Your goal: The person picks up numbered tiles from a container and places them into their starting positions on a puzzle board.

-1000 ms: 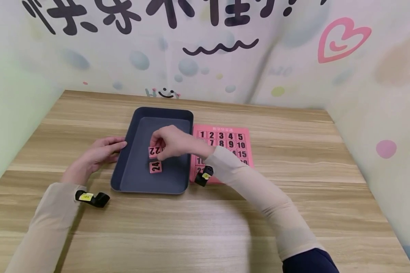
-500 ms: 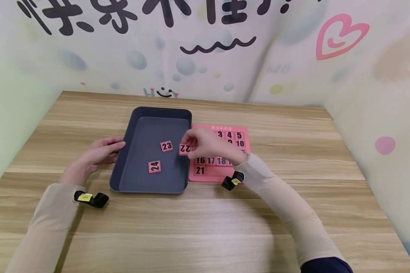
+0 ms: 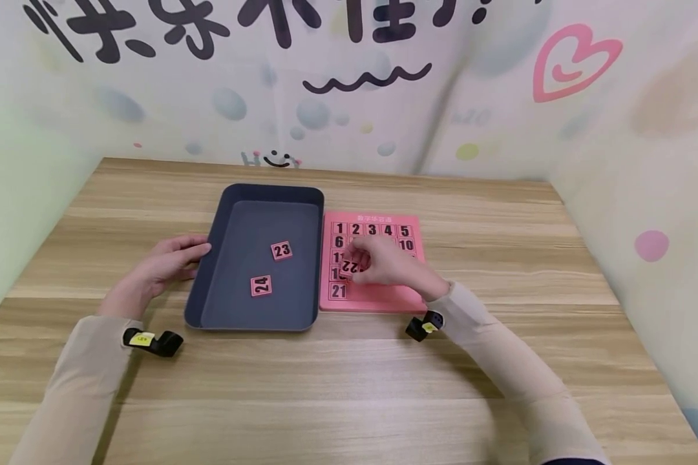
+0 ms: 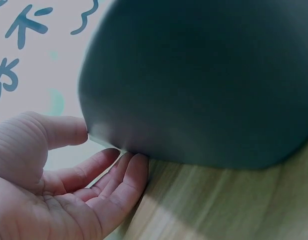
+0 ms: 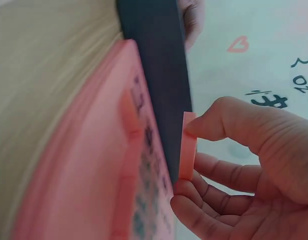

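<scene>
In the head view my right hand [image 3: 380,261] pinches a pink number tile [image 3: 349,267] marked 22, upside down from here, above the left part of a pink number puzzle board [image 3: 384,298]. The right wrist view shows the tile [image 5: 186,146] edge-on between thumb and fingers, apart from the board's surface [image 5: 89,165]. My left hand [image 3: 165,263] touches the left wall of a dark grey tray [image 3: 250,314], fingertips against its outside in the left wrist view. Tile 23 [image 3: 282,250] and tile 24 [image 3: 261,285] lie apart in the tray.
The board stands right beside the tray on a wood-grain table [image 3: 302,400]. Its lower row holds tile 21 [image 3: 338,291] at the left, with bare pink space to the right. A printed wall covering [image 3: 349,129] rises behind the table.
My right hand has carried tile 22 rightward out of the tray and over the board, bringing tile 23 into view. My left hand has stayed at the tray's side.
</scene>
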Tool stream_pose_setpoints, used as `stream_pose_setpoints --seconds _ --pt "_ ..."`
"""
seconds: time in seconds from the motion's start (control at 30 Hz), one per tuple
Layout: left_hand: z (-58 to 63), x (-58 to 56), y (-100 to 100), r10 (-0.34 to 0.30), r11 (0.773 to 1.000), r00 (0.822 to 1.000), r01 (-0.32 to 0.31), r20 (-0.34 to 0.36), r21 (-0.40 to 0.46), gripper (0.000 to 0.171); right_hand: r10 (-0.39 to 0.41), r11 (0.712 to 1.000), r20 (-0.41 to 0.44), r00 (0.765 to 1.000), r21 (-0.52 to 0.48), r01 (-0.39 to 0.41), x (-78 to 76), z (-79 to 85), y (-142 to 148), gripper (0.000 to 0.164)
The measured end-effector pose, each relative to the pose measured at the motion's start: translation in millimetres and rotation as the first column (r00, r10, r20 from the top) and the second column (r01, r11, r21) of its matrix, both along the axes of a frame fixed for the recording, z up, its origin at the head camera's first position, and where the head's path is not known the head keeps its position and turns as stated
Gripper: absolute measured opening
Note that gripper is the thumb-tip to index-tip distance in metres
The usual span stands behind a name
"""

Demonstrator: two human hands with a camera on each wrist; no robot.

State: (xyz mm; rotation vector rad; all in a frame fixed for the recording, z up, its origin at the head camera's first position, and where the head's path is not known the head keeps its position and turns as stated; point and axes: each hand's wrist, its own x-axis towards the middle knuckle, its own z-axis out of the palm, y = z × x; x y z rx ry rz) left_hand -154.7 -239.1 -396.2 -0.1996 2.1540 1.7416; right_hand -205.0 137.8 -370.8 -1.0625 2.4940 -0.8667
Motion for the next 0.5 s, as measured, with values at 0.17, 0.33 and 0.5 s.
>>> stream_pose_setpoints --seconds 0.17,0.33,0.5 --pt "0.2 0.6 -1.0 0.001 1.000 1.000 -0.001 -0.001 0.011 0.063 0.015 1.000 -0.046 0.999 0.025 -0.014 -0.2 -8.9 8.5 0.036" --pt "0.8 1.9 -1.2 0.004 1.000 1.000 -0.004 0.001 -0.002 0.063 0.021 0.999 -0.117 0.993 0.041 -0.017 -1.8 -14.8 10.1 0.036" --pt "1.6 2.5 -1.0 0.004 1.000 1.000 -0.004 0.001 -0.003 0.064 -0.007 0.999 -0.112 0.994 0.036 0.011 -3.8 -17.5 9.0 0.025"
